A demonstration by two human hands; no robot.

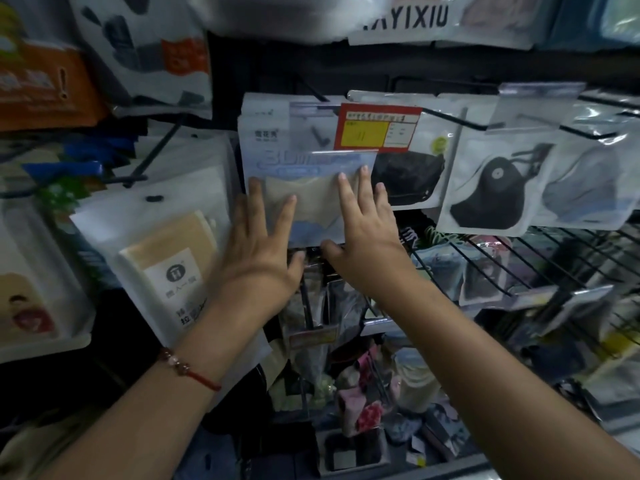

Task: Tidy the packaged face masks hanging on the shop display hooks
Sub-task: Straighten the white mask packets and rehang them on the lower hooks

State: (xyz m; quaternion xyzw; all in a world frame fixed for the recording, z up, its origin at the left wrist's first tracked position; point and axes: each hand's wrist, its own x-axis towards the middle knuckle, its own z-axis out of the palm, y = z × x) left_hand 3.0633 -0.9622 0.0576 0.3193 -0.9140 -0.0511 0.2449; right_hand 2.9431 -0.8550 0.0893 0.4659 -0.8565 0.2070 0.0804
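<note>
Mask pack: the pale blue and white packet [308, 174] with a beige mask showing through its window hangs from a black display hook [320, 135], in front of more packets of the same kind; it sits straight ahead of me, under both my palms.
Left hand: my left hand [263, 244] is spread wide, fingers straight, laid flat on the lower left part of the packet; nothing is gripped. The thumb points right, just below the packet's bottom edge.
Right hand: my right hand [363, 233] is also flat and open, fingers straight and fanned upward over the packet's right half, fingertips reaching up toward the printed blue band. The thumb points left along the bottom edge, close to my left thumb but apart from it.
Arms: both forearms reach up and forward from the lower corners, converging on the packet. A red string bracelet [188, 370] with beads circles my left wrist.
Price tag: a red and yellow label [377, 131] hangs at the packet's upper right corner, overlapping the neighbouring pack.
Neighbours: just right hang a black mask pack [408, 178] and another black mask pack [491, 192]; to the left, a white pack of beige goods [166, 258] tilts outward.
Wire rack: black grid shelving [540, 261] runs below on the right.
</note>
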